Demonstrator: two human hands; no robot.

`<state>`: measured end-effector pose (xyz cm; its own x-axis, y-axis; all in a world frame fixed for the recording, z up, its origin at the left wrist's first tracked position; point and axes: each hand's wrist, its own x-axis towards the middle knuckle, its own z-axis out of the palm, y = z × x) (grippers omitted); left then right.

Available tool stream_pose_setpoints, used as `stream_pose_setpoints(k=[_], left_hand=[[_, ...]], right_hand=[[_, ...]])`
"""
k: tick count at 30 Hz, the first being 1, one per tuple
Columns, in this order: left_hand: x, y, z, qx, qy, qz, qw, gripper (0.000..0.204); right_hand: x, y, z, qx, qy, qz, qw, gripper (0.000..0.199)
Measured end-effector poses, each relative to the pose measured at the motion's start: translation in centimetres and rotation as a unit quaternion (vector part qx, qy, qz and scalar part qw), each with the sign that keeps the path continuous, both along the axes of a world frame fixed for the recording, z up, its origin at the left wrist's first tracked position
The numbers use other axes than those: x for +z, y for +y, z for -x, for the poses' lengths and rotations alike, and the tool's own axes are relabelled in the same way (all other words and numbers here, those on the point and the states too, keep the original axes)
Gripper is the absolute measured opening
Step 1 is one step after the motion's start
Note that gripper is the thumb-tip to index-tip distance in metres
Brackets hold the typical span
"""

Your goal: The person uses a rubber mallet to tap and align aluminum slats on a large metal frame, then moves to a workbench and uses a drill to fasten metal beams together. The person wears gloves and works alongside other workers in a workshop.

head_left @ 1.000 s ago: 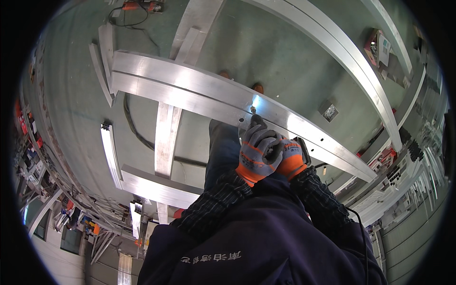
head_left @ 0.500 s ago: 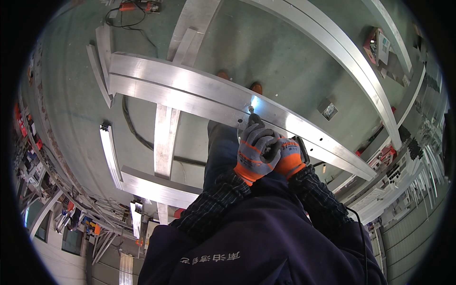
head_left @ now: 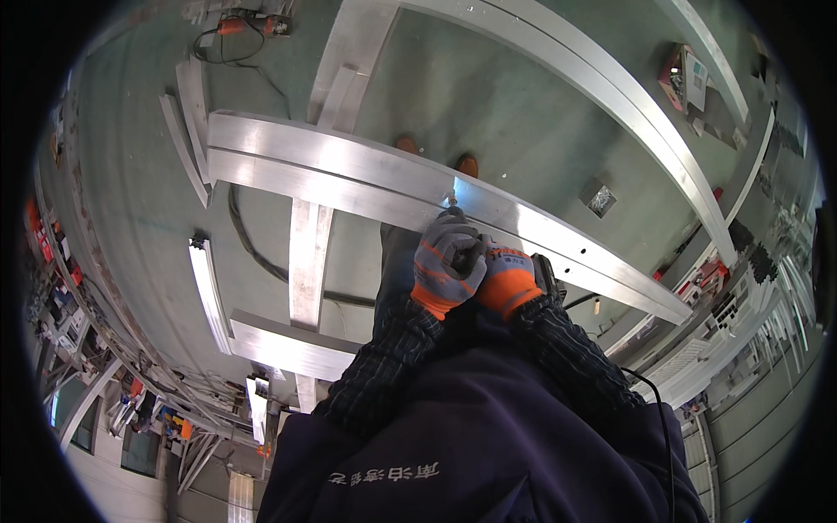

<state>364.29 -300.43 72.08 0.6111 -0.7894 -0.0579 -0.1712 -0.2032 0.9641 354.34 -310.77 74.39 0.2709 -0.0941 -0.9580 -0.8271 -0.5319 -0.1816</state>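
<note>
A dark power drill (head_left: 547, 275) is held in both my gloved hands, its lit tip against a long aluminium beam (head_left: 318, 179) that runs across in front of me. My left hand (head_left: 445, 260), in a grey and orange glove, wraps the front of the drill just behind the chuck (head_left: 451, 212). Close beside it on the right, my right hand (head_left: 510, 275) is closed at the drill's rear; its fingers are mostly hidden. A bluish light shines on the beam around the bit. Two small dark holes (head_left: 583, 251) show farther right along the beam.
Crosswise aluminium bars (head_left: 307, 261) lie under the beam, and a curved beam (head_left: 628, 105) arcs beyond it. An orange angle grinder (head_left: 244, 25) with a cord lies far left. A box (head_left: 683, 77) and a small square tray (head_left: 599, 199) are at right. A dark cable (head_left: 248, 235) crosses the floor.
Both hands and the drill's body have shifted left, with the tip still on the beam. A hole beside the bit is now covered by my left hand. The view has shifted slightly.
</note>
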Motion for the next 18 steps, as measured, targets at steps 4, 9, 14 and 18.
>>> stream_pose_setpoints(k=[4,9,14,18], left_hand=[[0.0,-0.1,-0.2,0.004,0.002,-0.004,1.0,0.021],[0.3,-0.8,0.2,0.018,-0.005,-0.008,1.0,0.019],[0.5,-1.3,-0.2,0.034,0.009,-0.008,0.999,0.017],[0.2,-1.5,0.0,0.052,0.012,-0.009,0.999,0.017]], right_hand=[[0.6,-0.6,-0.7,0.005,-0.018,0.015,1.0,0.051],[0.7,-1.9,-0.7,0.01,-0.019,-0.005,1.0,0.06],[0.6,-2.3,-1.2,0.023,-0.039,-0.004,0.999,0.059],[0.7,-2.7,-1.8,0.045,-0.02,-0.014,0.999,0.059]])
